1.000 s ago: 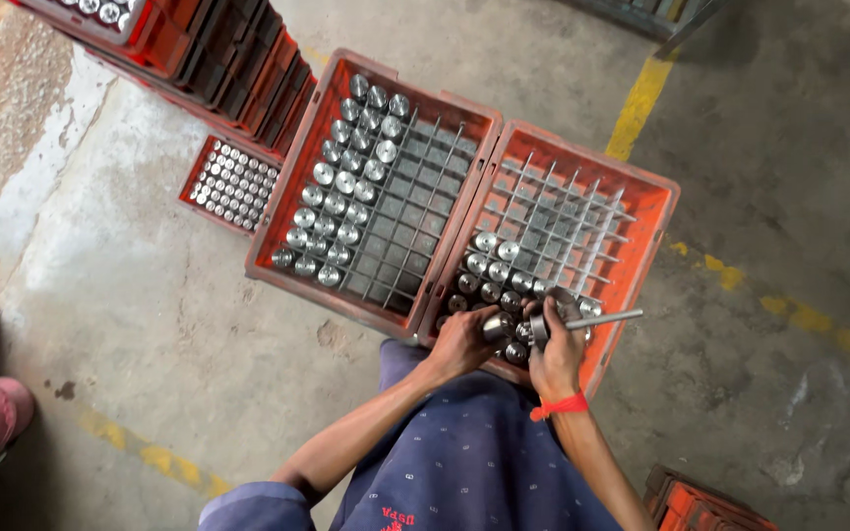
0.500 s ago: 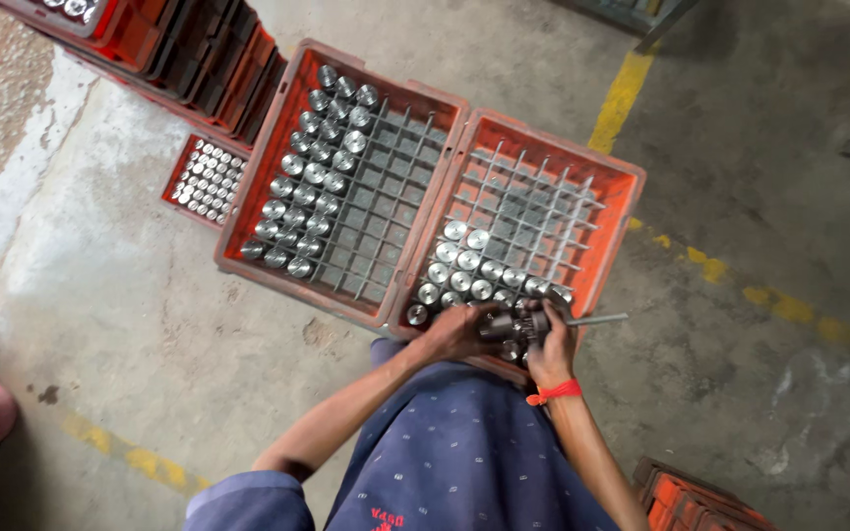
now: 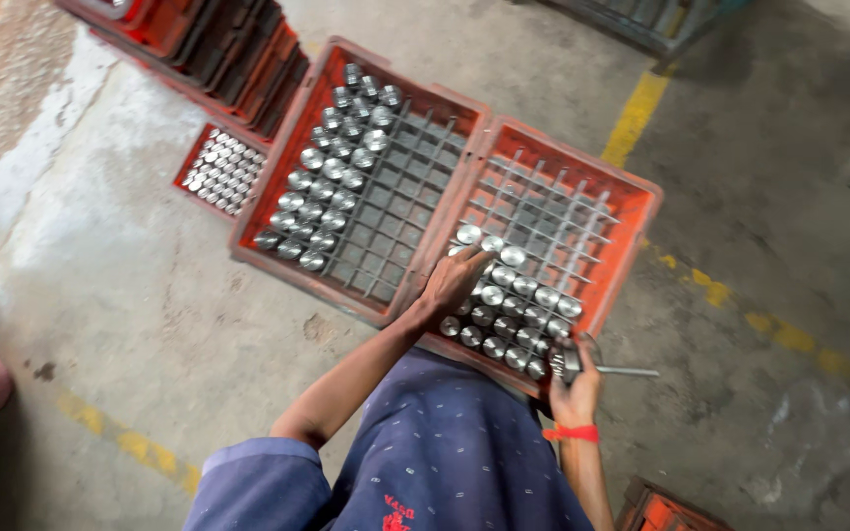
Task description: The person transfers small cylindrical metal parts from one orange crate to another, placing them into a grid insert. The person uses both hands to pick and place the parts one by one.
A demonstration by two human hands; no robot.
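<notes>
The left hand [image 3: 453, 282], fingers together, sets a metal cylinder [image 3: 468, 234] into the half-filled right crate [image 3: 632, 246] (right hand [image 3: 575, 391] grips a rod [image 3: 622, 371]).

You stand in a factory or machine workshop. The stained concrete floor [image 3: 130, 295] carries worn yellow lane lines [image 3: 632, 118] at one o'clock and seven o'clock. At twelve o'clock sit two orange plastic crates [image 3: 641, 211] with metal grid dividers, partly filled with identical shiny machined metal cylinders [image 3: 322, 187]. More orange crates [image 3: 218, 49] are stacked at eleven o'clock, beside a small red tray [image 3: 187, 167] packed with smaller metal parts.
</notes>
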